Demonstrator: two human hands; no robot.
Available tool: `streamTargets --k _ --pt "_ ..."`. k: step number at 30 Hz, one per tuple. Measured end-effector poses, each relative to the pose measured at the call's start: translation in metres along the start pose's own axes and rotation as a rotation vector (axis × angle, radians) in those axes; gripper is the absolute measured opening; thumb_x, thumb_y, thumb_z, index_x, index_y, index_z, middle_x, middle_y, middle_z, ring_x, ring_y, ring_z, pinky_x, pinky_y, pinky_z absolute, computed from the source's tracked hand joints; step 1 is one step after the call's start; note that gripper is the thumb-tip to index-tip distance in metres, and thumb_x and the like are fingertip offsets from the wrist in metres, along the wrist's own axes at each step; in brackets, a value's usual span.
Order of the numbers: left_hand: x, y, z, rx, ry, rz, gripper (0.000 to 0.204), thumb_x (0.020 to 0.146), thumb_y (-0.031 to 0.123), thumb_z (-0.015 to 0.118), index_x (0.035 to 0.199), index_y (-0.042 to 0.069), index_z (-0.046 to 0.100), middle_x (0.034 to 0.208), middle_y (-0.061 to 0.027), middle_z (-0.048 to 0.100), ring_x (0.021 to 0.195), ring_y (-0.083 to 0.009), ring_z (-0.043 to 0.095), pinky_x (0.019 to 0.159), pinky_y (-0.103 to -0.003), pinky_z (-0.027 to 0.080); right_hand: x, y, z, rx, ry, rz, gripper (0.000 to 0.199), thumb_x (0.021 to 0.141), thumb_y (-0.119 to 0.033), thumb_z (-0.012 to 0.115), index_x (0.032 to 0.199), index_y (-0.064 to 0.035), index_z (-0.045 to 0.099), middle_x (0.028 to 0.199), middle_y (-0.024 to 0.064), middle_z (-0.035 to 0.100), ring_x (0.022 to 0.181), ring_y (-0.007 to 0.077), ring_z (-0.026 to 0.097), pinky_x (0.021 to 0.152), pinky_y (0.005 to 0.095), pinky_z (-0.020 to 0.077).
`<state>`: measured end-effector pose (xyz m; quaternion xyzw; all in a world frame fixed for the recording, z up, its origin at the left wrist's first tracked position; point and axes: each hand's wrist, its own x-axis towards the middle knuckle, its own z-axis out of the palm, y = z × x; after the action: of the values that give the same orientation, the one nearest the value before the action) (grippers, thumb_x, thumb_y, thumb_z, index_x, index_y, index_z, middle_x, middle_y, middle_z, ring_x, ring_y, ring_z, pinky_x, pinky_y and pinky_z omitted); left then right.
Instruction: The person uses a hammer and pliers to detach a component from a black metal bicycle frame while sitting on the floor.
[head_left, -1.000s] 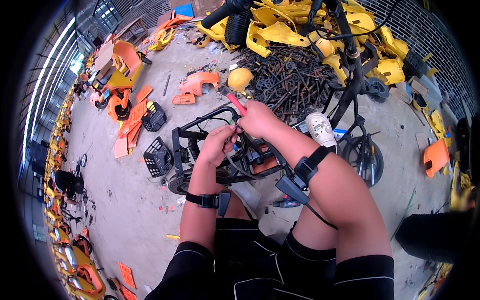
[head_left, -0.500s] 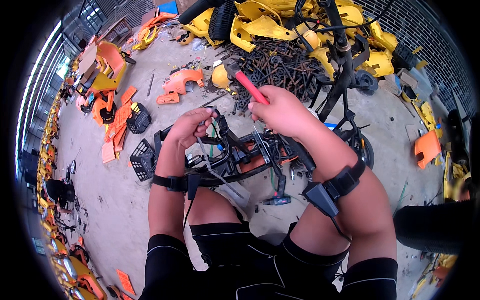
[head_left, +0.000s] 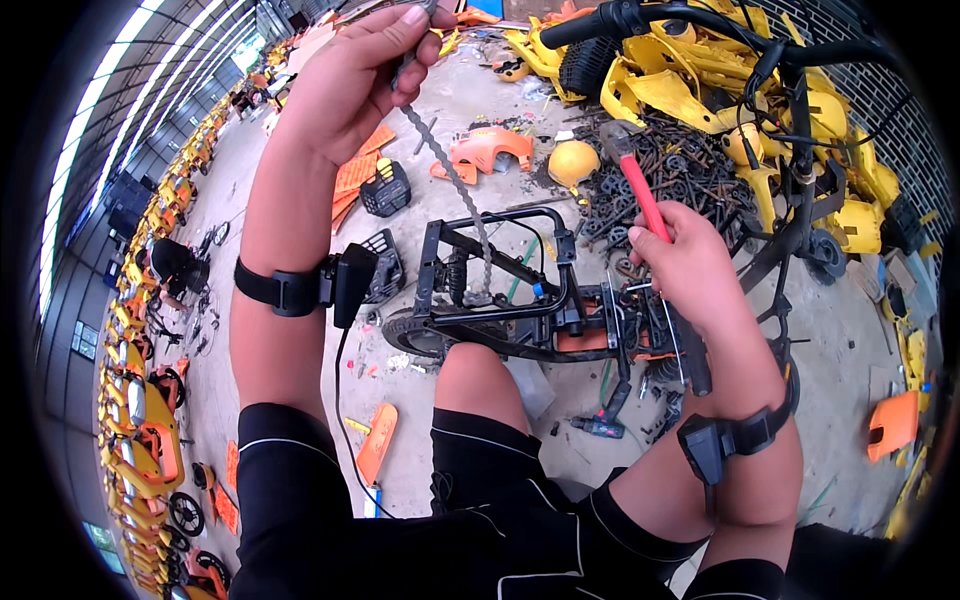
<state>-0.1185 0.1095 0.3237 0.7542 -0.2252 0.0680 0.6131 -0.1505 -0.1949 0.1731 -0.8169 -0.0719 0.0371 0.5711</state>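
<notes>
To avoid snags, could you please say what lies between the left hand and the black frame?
The head view shows a grey twisted-looking strand running from the left hand toward the black frame.

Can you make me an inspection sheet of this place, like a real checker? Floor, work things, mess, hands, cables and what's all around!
Surface: grey floor, littered with small bits.
Job's things: black vehicle frame; twisted grey strand reaching down to it, can't tell if attached; red-handled tool.
Clutter: yellow panels, dark metal parts in a heap, power tool on the floor.
Hands: left hand grips the strand; right hand grips the red-handled tool.
Cables: thin black cable hanging by the left forearm.
Surroundings: brick wall right, row of yellow-and-orange vehicles left.
</notes>
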Motion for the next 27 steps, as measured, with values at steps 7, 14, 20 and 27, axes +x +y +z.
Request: streamTargets --k 7,14,20,27 --pt "-0.005 -0.006 0.049 0.168 -0.114 -0.167 0.03 0.102 0.025 0.058 0.115 0.0 0.068 0.082 0.0028 0.066 0.066 -0.0039 0.054 0.059 -0.019 0.042 -0.017 -0.014 0.013 0.171 0.066 -0.002 0.017 0.093 -0.013 0.062 0.103 0.0002 0.061 0.078 0.0068 0.068 0.061 0.0122 0.058 0.057 0.0299 0.0466" --pt "-0.037 -0.177 0.071 0.144 -0.128 -0.604 0.027 0.096 0.031 0.067 0.096 0.005 0.073 0.087 -0.0022 0.072 0.067 -0.0083 0.06 0.056 -0.024 0.044 -0.005 0.01 0.023 0.143 0.144 -0.083 0.016 0.093 -0.012 0.061 0.103 -0.0005 0.061 0.076 0.0045 0.067 0.058 0.0104 0.056 0.055 0.0289 0.0454" --pt "-0.054 -0.229 0.107 -0.006 -0.028 -0.699 0.025 0.096 0.026 0.066 0.108 0.004 0.068 0.092 -0.0025 0.073 0.07 -0.0083 0.064 0.056 -0.022 0.045 -0.003 0.009 0.018 0.327 0.053 0.067 0.016 0.093 -0.012 0.062 0.105 -0.0015 0.06 0.075 0.0041 0.065 0.048 0.0085 0.049 0.044 0.0249 0.0388" --pt "-0.074 -0.259 0.139 -0.133 0.018 -0.663 0.025 0.096 0.026 0.066 0.112 0.008 0.07 0.091 0.0022 0.069 0.073 -0.0066 0.06 0.06 -0.022 0.045 0.011 0.01 0.032 0.342 0.038 0.053 0.019 0.096 -0.011 0.059 0.112 -0.0011 0.056 0.079 0.0071 0.064 0.044 0.007 0.047 0.039 0.0233 0.0378"
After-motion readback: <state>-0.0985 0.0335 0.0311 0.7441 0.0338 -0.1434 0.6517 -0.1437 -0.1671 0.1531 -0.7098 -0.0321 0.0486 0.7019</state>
